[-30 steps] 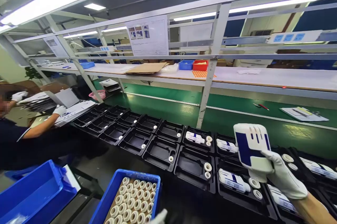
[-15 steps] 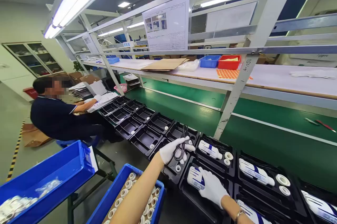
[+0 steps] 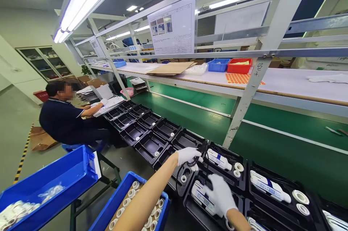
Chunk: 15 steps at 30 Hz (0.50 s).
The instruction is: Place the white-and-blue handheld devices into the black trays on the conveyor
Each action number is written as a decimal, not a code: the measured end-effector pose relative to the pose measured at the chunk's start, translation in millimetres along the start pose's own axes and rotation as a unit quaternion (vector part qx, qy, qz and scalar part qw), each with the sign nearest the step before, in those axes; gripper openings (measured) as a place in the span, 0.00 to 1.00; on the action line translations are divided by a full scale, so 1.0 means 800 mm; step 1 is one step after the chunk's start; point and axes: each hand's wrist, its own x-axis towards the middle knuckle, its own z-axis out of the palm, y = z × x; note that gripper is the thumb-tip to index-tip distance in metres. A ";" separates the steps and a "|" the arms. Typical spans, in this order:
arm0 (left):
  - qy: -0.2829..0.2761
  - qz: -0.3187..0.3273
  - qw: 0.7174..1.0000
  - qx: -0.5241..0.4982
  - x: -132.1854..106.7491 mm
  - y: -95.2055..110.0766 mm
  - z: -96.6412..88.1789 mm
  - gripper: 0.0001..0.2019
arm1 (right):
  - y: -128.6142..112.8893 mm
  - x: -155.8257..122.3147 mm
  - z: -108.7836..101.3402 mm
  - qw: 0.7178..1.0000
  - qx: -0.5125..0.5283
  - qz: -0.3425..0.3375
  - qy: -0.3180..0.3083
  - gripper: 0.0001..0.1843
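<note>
My left hand (image 3: 188, 155), in a white glove, is closed on a coiled black cable (image 3: 192, 163). A loop of it hangs down over a black tray (image 3: 170, 150). My right hand (image 3: 222, 192), also gloved, hovers at the right side of a white bottle-shaped item with blue print (image 3: 199, 195). Its fingers are apart and partly overlap the item, so I cannot tell whether they touch. That item lies in a nearer black tray (image 3: 190, 207). A white ring (image 3: 183, 179) sits in the tray below my left hand.
Filled black trays continue to the right, with bottle-shaped items (image 3: 269, 187) and white rings (image 3: 300, 197). Trays with single rings (image 3: 157, 154) run left. Blue bins (image 3: 127, 177) stand at the near left. A co-worker (image 3: 63, 115) sits beyond. A shelf post (image 3: 241, 115) rises behind the trays.
My right hand has let go of the bottle-shaped item, which now lies in the tray, and has lifted slightly. My left hand has shifted right with the cable, whose loop now hangs lower.
</note>
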 end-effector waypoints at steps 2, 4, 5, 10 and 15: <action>-0.035 -0.004 0.999 0.027 -0.007 0.011 0.011 0.10 | -0.004 0.032 -0.037 0.999 -0.008 -0.013 0.052 0.28; -0.085 -0.003 0.995 0.052 -0.019 0.023 0.021 0.08 | -0.014 0.061 -0.079 0.996 0.003 -0.074 0.057 0.34; -0.107 0.000 0.992 0.067 -0.027 0.029 0.024 0.08 | -0.019 0.071 -0.099 0.994 0.025 -0.107 -0.008 0.31; 0.083 0.101 0.991 0.014 -0.048 0.039 0.028 0.18 | -0.040 0.060 -0.132 0.990 0.092 -0.040 -0.101 0.26; 0.181 0.221 0.927 -0.242 -0.006 0.018 0.074 0.41 | -0.068 0.030 -0.095 0.950 0.283 0.036 -0.129 0.32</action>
